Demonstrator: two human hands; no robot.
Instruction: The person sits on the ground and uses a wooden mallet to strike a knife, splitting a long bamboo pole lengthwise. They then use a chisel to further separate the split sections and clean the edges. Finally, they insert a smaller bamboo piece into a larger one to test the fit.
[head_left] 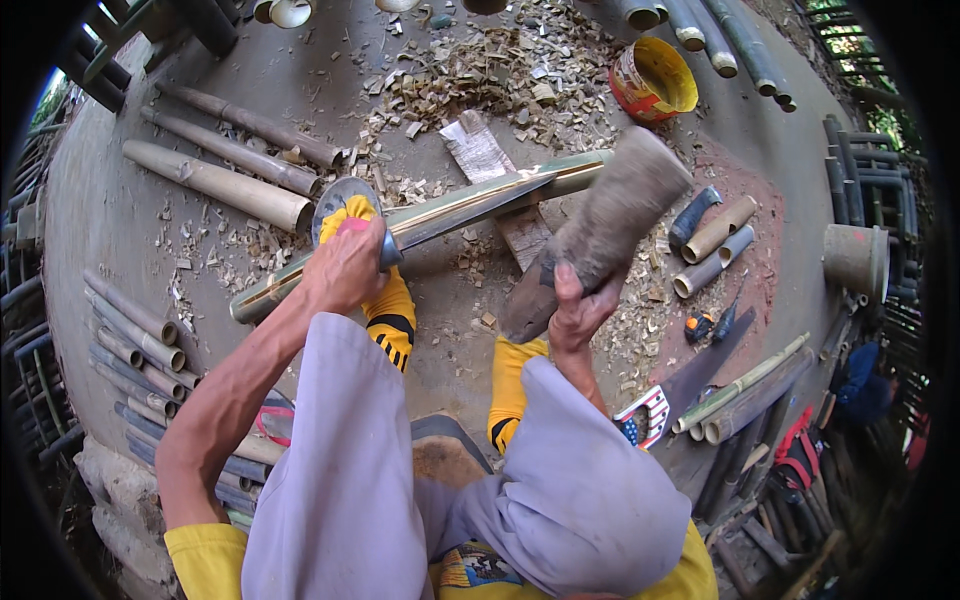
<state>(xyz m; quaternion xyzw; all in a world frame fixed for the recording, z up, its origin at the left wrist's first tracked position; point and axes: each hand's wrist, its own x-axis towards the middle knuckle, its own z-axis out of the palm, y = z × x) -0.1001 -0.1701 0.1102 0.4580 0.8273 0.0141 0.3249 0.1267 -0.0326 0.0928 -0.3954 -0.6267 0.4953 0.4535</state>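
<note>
Grips long blue-handled steel knife (470, 213) in left hand (345, 265), thick brown wooden club (625, 205) in right hand (583, 315). Likely splits long green bamboo pole (440, 206); probably needs square blow next.

Grey floor (108, 235) with pale chips (490, 78)

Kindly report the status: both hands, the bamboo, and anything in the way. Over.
Left hand grips knife handle, blade along bamboo. Right hand holds wooden mallet, blurred. Bamboo lies across board; loose chips around it.
</note>
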